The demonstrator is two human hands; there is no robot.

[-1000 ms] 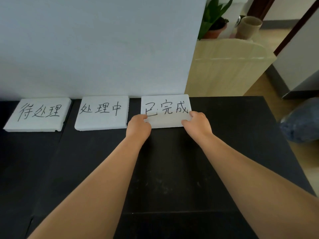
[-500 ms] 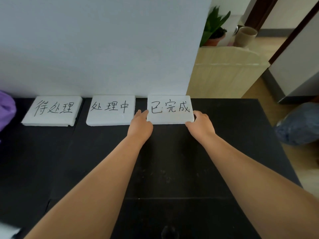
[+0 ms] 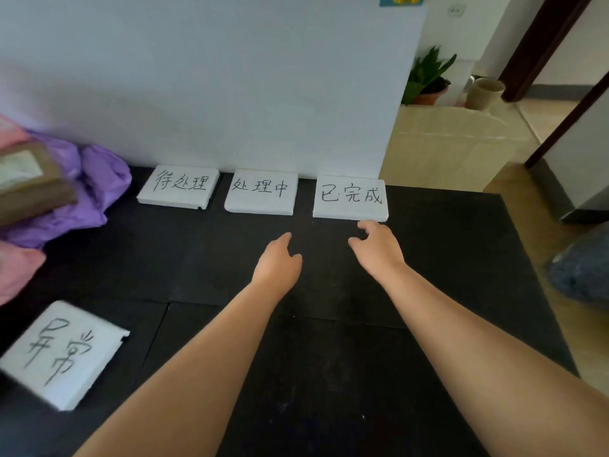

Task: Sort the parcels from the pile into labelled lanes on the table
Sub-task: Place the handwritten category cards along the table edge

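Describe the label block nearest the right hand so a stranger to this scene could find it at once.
Start at the white board standing at the back of the black table. A row of white foam blocks lies along its foot; take the rightmost block. It alone reads 已完成 and sits just beyond the right hand.

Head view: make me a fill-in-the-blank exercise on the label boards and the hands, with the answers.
1. The white boards 待处理, 处理中 and 已完成 form a row of ____ along the white backdrop.
2. The 异常 board lies apart from them, at the near ____ side of the black table.
3. The left hand and right hand hold ____.
4. The bag nearest the 待处理 board is ____ in colour.
Missing words: three; left; nothing; purple.
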